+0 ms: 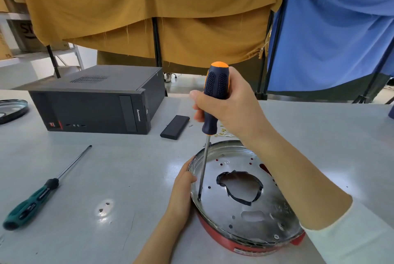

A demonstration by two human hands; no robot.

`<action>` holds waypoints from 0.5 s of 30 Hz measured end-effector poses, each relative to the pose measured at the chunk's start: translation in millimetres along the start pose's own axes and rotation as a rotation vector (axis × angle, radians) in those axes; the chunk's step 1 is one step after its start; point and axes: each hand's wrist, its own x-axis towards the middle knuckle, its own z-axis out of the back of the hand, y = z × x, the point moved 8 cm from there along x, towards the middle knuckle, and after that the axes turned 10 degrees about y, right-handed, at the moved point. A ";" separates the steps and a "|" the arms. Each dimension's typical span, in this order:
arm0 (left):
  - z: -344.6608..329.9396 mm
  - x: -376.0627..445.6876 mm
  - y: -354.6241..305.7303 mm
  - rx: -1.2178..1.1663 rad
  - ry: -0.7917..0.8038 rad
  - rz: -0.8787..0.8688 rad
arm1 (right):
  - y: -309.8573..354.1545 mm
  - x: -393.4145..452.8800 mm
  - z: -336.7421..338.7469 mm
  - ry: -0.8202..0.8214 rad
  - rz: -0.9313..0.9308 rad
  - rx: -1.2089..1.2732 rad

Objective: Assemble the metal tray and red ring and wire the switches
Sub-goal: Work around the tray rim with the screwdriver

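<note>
Metal tray (245, 206) seated in red ring (251, 246); tape-edged central hole. Right hand (230, 110) grips orange-black screwdriver (215, 97), tip at tray floor. Left hand (183, 187) fingers curled on tray rim.

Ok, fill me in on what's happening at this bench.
A person is fastening a metal tray that sits on a red ring. The right hand grips an orange-and-navy screwdriver, held nearly upright with its tip down at a hole near the tray's left edge. The left hand steadies the tray's rim. A green-handled screwdriver lies unused on the table, with a computer case behind it. No switches or wiring work show yet.
</note>
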 end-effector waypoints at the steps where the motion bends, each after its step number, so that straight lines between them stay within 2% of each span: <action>1: 0.7 -0.1 0.3 0.003 -0.008 0.006 | -2.9 1.9 -1.4 0.040 -0.030 0.048; 5: 1.1 -1.1 1.9 0.006 -0.012 0.013 | -6.3 -4.5 -25.4 0.498 -0.122 0.513; 7: 1.6 -0.7 3.1 -0.005 -0.017 0.024 | -2.9 -12.2 -26.1 0.603 -0.079 0.575; 8: 1.9 -0.6 3.9 -0.011 -0.018 0.030 | -2.5 -13.6 -24.8 0.610 -0.059 0.531; 10: 1.5 0.1 4.3 -0.014 -0.012 0.036 | -3.4 -11.0 -20.9 0.510 -0.048 0.331; 13: 2.6 1.5 5.5 -0.011 -0.011 0.050 | -5.9 -5.9 -6.8 0.144 -0.024 0.001; 15: 2.5 2.1 4.6 0.007 0.001 0.048 | -5.9 -6.5 -1.0 -0.003 -0.006 -0.073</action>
